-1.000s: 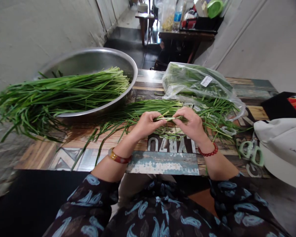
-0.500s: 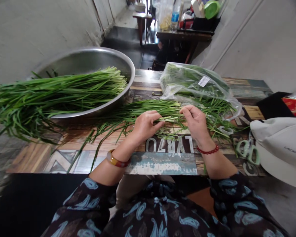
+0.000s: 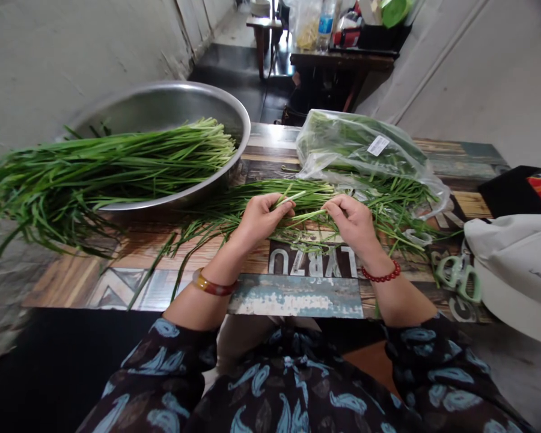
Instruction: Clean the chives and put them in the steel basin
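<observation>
I'm sitting at a patterned wooden table (image 3: 67, 291) in a narrow room with bare grey walls. Far off, a dark side table (image 3: 338, 60) holds a water bottle (image 3: 326, 24) among other clutter. From my head camera, a big steel basin (image 3: 247, 120) sits at the far left of the table, with a long bundle of chives (image 3: 117, 165) lying across it, pale ends to the right and green tips spilling past the left rim.

More loose chives (image 3: 270, 198) lie in a heap on the table in front of me, running under my hands. Beyond them on the right is a clear plastic bag (image 3: 360, 144) of greens. Green-handled scissors (image 3: 457, 279) lie near my right, beside a white cloth item (image 3: 514, 264).

My left hand (image 3: 264, 222) is closed in a pinch on a few pale chive stems (image 3: 293, 198). My right hand (image 3: 351, 225) pinches another stem between thumb and fingers. They feel light and limp to me, likely to bruise if squeezed, so I'd hold them low, at the firmer pale part.
</observation>
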Demonstrator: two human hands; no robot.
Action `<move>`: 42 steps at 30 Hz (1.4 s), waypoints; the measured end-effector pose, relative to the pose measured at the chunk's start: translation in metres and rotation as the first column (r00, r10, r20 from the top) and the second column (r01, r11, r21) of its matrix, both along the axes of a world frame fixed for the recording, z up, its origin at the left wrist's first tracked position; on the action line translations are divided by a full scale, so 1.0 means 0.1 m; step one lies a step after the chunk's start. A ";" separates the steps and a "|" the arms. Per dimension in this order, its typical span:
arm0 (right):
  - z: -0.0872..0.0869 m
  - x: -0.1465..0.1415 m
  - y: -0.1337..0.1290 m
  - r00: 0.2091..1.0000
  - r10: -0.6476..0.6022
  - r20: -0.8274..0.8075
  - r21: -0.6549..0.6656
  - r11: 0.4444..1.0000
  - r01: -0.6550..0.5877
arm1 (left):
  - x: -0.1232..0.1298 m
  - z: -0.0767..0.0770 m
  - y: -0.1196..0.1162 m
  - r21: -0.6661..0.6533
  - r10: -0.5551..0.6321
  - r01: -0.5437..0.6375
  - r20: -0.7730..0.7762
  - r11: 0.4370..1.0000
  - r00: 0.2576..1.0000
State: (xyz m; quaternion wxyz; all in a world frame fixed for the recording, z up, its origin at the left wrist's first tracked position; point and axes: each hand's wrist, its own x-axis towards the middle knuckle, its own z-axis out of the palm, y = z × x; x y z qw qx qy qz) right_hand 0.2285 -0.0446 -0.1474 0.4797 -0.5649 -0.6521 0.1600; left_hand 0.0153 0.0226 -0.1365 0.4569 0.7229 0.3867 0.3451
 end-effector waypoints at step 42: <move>-0.05 -0.18 -0.02 0.977 0.103 -0.187 -0.152 0.979 -0.133 | 0.10 0.05 -0.11 0.065 -0.178 0.183 -0.076 0.981 0.981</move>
